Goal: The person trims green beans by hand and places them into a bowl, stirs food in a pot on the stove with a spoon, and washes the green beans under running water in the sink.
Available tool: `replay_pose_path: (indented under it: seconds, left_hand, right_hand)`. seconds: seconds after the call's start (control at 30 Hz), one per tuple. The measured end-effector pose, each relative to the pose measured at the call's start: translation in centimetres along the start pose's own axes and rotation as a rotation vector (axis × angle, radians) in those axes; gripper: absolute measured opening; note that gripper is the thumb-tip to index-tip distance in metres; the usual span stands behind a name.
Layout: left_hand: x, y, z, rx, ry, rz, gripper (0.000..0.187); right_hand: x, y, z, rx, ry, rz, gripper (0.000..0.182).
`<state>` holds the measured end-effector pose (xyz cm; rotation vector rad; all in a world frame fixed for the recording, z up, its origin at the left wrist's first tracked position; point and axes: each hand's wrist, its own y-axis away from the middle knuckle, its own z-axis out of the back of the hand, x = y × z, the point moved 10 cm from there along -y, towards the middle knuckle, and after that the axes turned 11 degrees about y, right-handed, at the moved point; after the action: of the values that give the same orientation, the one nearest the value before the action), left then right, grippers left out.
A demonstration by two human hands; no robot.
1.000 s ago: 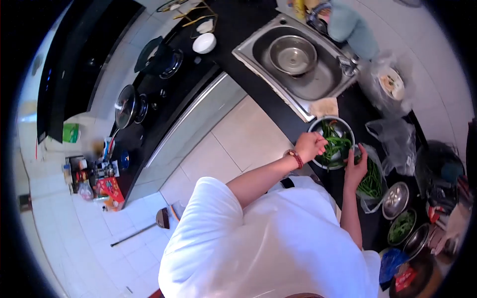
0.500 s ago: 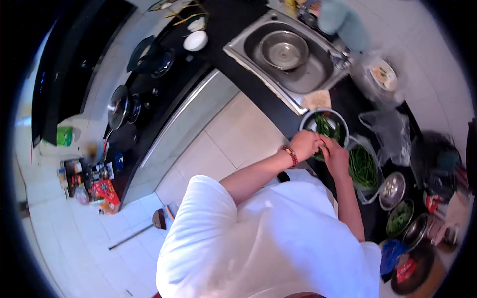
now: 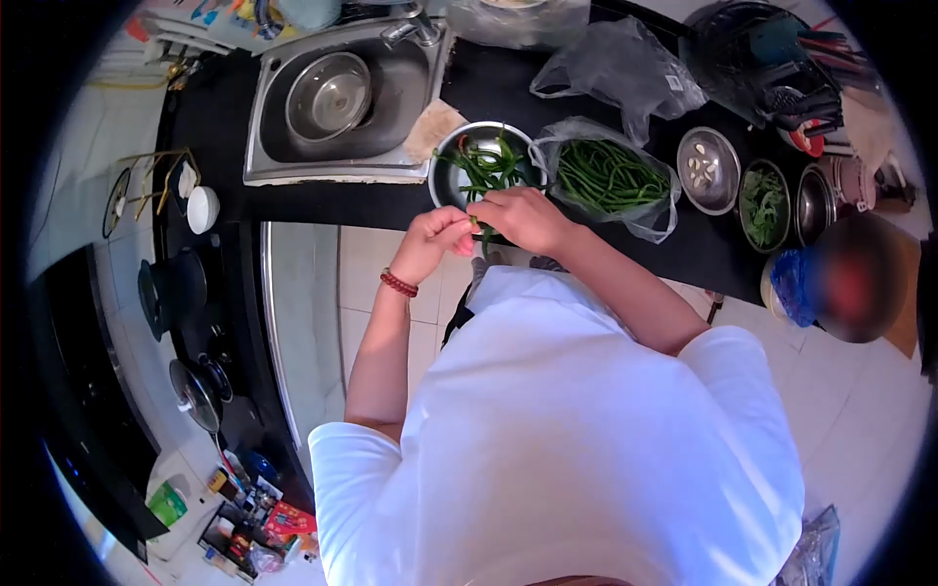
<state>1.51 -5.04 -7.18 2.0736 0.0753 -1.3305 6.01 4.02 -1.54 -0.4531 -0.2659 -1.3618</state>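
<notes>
The left hand (image 3: 430, 244) and right hand (image 3: 523, 220) meet, with both grips pinched shut on a green bean (image 3: 487, 237). Its long side points toward the white shirt (image 3: 547, 410). It is by the near rim of the metal bowl (image 3: 442, 186), on the table's (image 3: 322, 202) front side. Both hands are just as near.

— Upper garment?
— A white shirt (image 3: 557, 420), loose in cut, with short, wide sleeves (image 3: 357, 474).
— Left wrist (image 3: 406, 272)?
— A bracelet (image 3: 399, 284) of rounded, reddish-brown beads encircles it.
</notes>
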Motion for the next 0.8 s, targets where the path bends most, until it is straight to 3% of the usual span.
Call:
replay_pose_path:
  seconds: [0.1,0.2,0.23,0.33,0.4,0.5,0.63,0.8]
  left_hand:
    - [-0.2,-0.3,-1.0,0.026,0.210,-0.018,0.017]
    - [0.2,-0.7,-0.9,-0.071,0.409,-0.056,0.016]
    - [0.4,-0.8,-1.0,-0.074,0.442,-0.060,0.015]
    - [1.5,-0.8,-0.3,-0.119,0.417,-0.015,0.013]
    - [2.3,-1.0,0.2,-0.098,0.417,-0.015,0.012]
    - [2.6,-1.4,0.0,-0.054,0.466,-0.024,0.013]
    - [2.2,-2.1,-2.2,-0.004,0.478,-0.008,0.014]
    - [2.4,-2.5,-3.6,-0.021,0.343,0.036,0.016]
  right_hand:
    - [-1.0,0.0,-0.7,-0.003,-0.005,-0.057,0.020]
    - [-4.2,0.1,-0.3,-0.089,-0.123,-0.371,0.027]
    - [-4.5,0.1,0.2,-0.065,-0.139,-0.368,0.036]
    - [-6.4,1.1,1.5,-0.037,-0.045,-0.432,0.040]
    - [-10.0,3.6,2.4,-0.233,-0.028,-0.569,0.025]
    - [-15.1,8.0,2.3,-0.159,0.160,-0.756,0.012]
    - [-18.5,10.7,-2.7,0.118,0.197,-0.848,0.014]
    - [-16.4,8.7,-4.4,0.117,0.433,-0.683,0.016]
